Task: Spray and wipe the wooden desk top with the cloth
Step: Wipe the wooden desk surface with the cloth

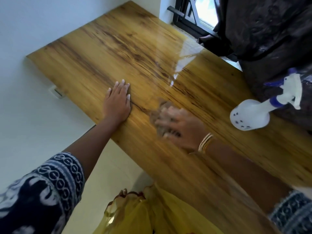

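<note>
The cloth (162,114) is lying bunched under the right hand (182,129), whose blurred fingers are gripping it against the wooden desk top (135,48) for wiping. The left hand (117,102) is pressing flat and open, apparently for support; the spray bottle (253,112) is standing aside.

The worktop (135,53) is glossy yellow-brown wood with dark grain streaks. The cloth (161,114), brownish and blurred, lies bunched on it near the front edge, about midway along. The spray bottle (253,114), white with a blue collar and trigger head, lies tilted near the back edge.
</note>
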Action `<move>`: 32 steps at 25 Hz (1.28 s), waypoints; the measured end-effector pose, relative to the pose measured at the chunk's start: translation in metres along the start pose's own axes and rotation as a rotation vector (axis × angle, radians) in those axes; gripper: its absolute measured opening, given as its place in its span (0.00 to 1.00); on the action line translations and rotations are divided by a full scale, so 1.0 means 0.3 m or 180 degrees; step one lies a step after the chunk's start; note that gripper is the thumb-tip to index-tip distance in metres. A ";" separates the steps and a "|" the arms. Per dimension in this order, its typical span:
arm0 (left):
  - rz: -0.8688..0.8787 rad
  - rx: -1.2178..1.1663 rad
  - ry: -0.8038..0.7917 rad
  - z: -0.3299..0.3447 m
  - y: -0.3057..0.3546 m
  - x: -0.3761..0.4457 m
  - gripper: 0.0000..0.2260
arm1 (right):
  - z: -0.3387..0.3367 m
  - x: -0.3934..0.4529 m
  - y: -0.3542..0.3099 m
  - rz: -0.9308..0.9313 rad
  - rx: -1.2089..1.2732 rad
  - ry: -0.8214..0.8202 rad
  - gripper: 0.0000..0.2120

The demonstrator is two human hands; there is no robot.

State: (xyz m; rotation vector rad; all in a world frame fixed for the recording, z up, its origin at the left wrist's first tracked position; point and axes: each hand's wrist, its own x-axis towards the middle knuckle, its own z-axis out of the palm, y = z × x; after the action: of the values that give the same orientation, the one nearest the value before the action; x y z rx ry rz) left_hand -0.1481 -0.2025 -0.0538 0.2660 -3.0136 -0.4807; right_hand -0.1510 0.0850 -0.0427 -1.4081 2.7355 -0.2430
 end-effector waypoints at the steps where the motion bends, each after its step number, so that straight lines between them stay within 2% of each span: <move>1: 0.0043 -0.0016 -0.0005 0.002 0.001 -0.015 0.21 | -0.019 0.018 0.101 0.0569 -0.0012 0.0193 0.27; 3: 0.0139 -0.0030 0.0004 0.007 0.001 -0.054 0.21 | -0.045 0.048 0.266 0.1590 0.0073 0.0409 0.28; 5: 0.0207 -0.0041 0.0013 0.012 -0.001 -0.088 0.21 | -0.042 0.081 0.309 0.2330 0.0124 0.0541 0.27; 7: 0.0254 -0.0059 0.0015 0.015 0.001 -0.109 0.21 | -0.025 0.105 0.237 0.2790 0.0139 0.0649 0.27; 8: 0.0265 -0.0075 0.0023 0.014 0.002 -0.113 0.21 | -0.013 0.106 0.172 0.2797 0.0145 0.0668 0.27; 10: 0.0285 -0.0119 0.0039 0.013 0.005 -0.112 0.21 | 0.011 0.080 -0.001 0.2267 0.0094 0.0612 0.27; 14: 0.0304 -0.0098 0.0051 0.013 0.001 -0.113 0.20 | 0.048 -0.090 -0.335 0.0416 0.0161 0.0152 0.26; 16: 0.0351 -0.0123 0.0037 0.008 0.000 -0.117 0.20 | 0.051 -0.192 -0.367 -0.0242 0.0144 -0.0095 0.25; 17: 0.0392 -0.0135 0.0025 0.005 -0.001 -0.121 0.20 | 0.045 -0.222 -0.330 -0.0334 0.0129 -0.0091 0.24; 19: 0.0469 -0.0133 0.0003 0.005 -0.005 -0.133 0.20 | 0.033 -0.236 -0.195 0.0108 0.0065 0.0090 0.24; 23: 0.0595 -0.0281 0.0009 0.007 -0.019 -0.154 0.20 | -0.001 -0.125 0.039 0.1898 -0.0005 0.0442 0.24; 26: 0.0688 -0.0566 0.0049 0.010 -0.059 -0.177 0.18 | 0.025 0.039 -0.017 0.3469 0.0091 0.0742 0.25; 27: 0.0674 -0.0670 0.0088 0.006 -0.078 -0.184 0.17 | 0.035 0.092 -0.078 0.3685 0.0121 0.0748 0.26; 28: 0.0662 -0.0735 0.0125 0.002 -0.095 -0.191 0.17 | 0.050 0.136 -0.149 0.3513 0.0080 0.0739 0.26; 29: 0.0671 -0.0757 0.0142 -0.002 -0.110 -0.197 0.17 | 0.063 0.166 -0.221 0.2985 -0.0001 0.0710 0.26; 32: 0.0820 -0.0673 0.0118 -0.014 -0.153 -0.203 0.17 | 0.096 0.171 -0.369 0.0808 -0.0156 0.0427 0.25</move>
State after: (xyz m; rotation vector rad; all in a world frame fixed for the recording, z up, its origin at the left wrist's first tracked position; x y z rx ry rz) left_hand -0.0808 -0.2356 -0.0674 -0.1242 -2.8705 -0.7495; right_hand -0.0885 -0.0233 -0.0516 -1.0740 3.0107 -0.2670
